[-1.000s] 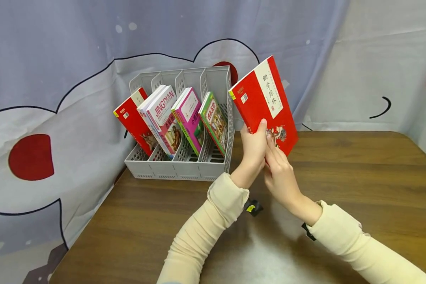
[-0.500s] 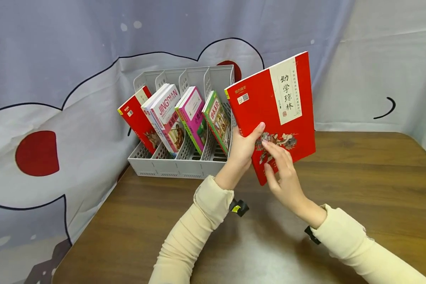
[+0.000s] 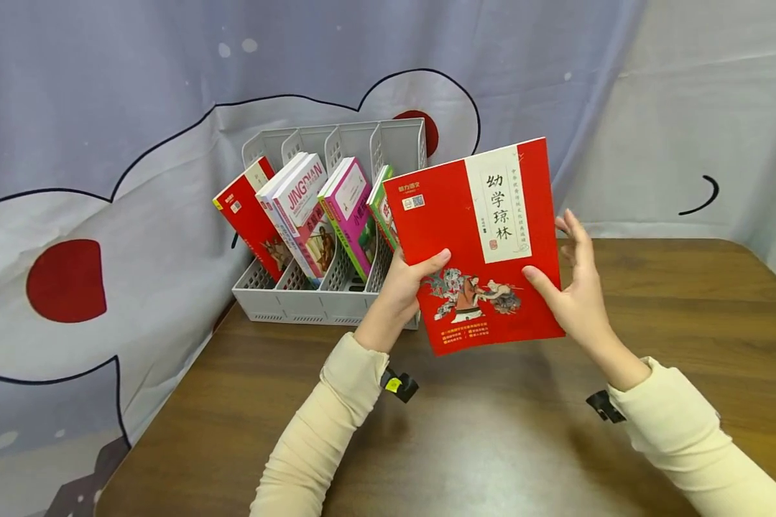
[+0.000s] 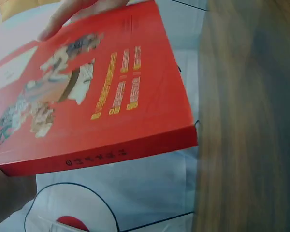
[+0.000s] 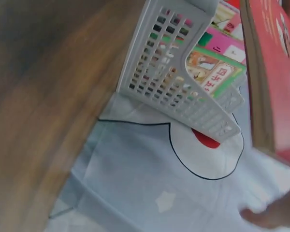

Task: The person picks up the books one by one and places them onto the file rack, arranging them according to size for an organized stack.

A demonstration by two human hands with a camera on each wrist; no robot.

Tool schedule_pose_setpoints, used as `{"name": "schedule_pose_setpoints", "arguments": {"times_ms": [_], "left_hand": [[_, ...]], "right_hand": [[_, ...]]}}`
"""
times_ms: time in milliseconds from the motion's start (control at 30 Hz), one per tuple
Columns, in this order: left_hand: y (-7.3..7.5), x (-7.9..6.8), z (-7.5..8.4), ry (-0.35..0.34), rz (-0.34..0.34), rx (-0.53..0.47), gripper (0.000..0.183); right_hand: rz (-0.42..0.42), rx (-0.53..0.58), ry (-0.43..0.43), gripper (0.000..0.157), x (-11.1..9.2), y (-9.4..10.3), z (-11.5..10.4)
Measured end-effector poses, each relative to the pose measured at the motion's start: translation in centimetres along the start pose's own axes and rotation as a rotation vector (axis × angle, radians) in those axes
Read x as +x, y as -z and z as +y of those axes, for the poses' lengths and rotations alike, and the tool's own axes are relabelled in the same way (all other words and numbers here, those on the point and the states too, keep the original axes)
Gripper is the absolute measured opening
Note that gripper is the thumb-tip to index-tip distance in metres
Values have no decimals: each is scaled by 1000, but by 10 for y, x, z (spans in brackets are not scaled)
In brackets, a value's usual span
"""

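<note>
A red book (image 3: 440, 237) with a cream title strip and a small drawing of figures is held up, slightly tilted, in front of the book rack. My left hand (image 3: 397, 287) grips its left edge, thumb on the cover and the other fingers hidden behind. At the opposite edge is my right hand (image 3: 582, 294), its thumb over the cover and its fingers spread out past the edge. In the left wrist view the printed spine of the red book (image 4: 101, 157) faces the camera. The right wrist view shows its page edges (image 5: 261, 92) and a blurred fingertip apart from them.
Behind the book stands a grey slotted rack (image 3: 297, 305). Its compartments hold a red book (image 3: 252, 215), white-spined books (image 3: 297, 208), a pink book (image 3: 356, 215) and a green book (image 3: 381, 205), partly covered. A wooden table (image 3: 491, 431) lies below; a patterned curtain (image 3: 168, 86) hangs behind.
The red book has turned to face the camera and come lower. The right hand has moved from the cover's lower part out to the right edge; the left keeps its grip.
</note>
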State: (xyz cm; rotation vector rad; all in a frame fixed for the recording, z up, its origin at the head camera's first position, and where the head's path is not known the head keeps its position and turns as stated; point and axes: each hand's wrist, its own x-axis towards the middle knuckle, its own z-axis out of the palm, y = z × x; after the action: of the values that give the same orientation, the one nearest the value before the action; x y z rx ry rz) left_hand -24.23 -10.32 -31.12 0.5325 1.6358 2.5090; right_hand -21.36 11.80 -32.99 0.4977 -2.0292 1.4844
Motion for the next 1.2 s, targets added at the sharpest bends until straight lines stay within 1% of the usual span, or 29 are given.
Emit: {"name": "schedule_pose_setpoints", "arguments": {"times_ms": [100, 200, 233, 300, 367, 467, 567, 733, 833, 933, 1000, 1200], "left_hand": [[3, -6, 0, 22, -32, 39, 27], [5, -12, 0, 57, -46, 76, 25], [5, -14, -1, 72, -49, 89, 24], [6, -17, -1, 98, -51, 110, 23], [7, -19, -3, 119, -56, 119, 21], [9, -20, -5, 128, -62, 127, 20], [9, -18, -8, 126, -79, 149, 21], [9, -10, -8, 138, -96, 219, 28], [9, -3, -6, 144, -106, 243, 29], [10, 6, 0, 128, -99, 249, 26], [10, 13, 6, 109, -81, 228, 25], [4, 44, 26, 54, -5, 144, 33]], "right_hand": [[-183, 35, -132, 70, -1, 4, 1], [-319, 134, -242, 51, -4, 8, 0], [-353, 178, -269, 44, -5, 9, 0], [-400, 279, -322, 35, -7, 10, -1], [-423, 374, -355, 32, -8, 9, -2], [-418, 451, -364, 33, -9, 7, -2], [-385, 513, -363, 34, -10, 5, 0], [-321, 551, -353, 34, -10, 5, 3], [-297, 564, -344, 35, -7, 4, 6], [-277, 593, -334, 36, -3, 4, 9], [-263, 611, -324, 37, 1, 5, 12], [-224, 636, -312, 36, 20, 5, 20]]}}
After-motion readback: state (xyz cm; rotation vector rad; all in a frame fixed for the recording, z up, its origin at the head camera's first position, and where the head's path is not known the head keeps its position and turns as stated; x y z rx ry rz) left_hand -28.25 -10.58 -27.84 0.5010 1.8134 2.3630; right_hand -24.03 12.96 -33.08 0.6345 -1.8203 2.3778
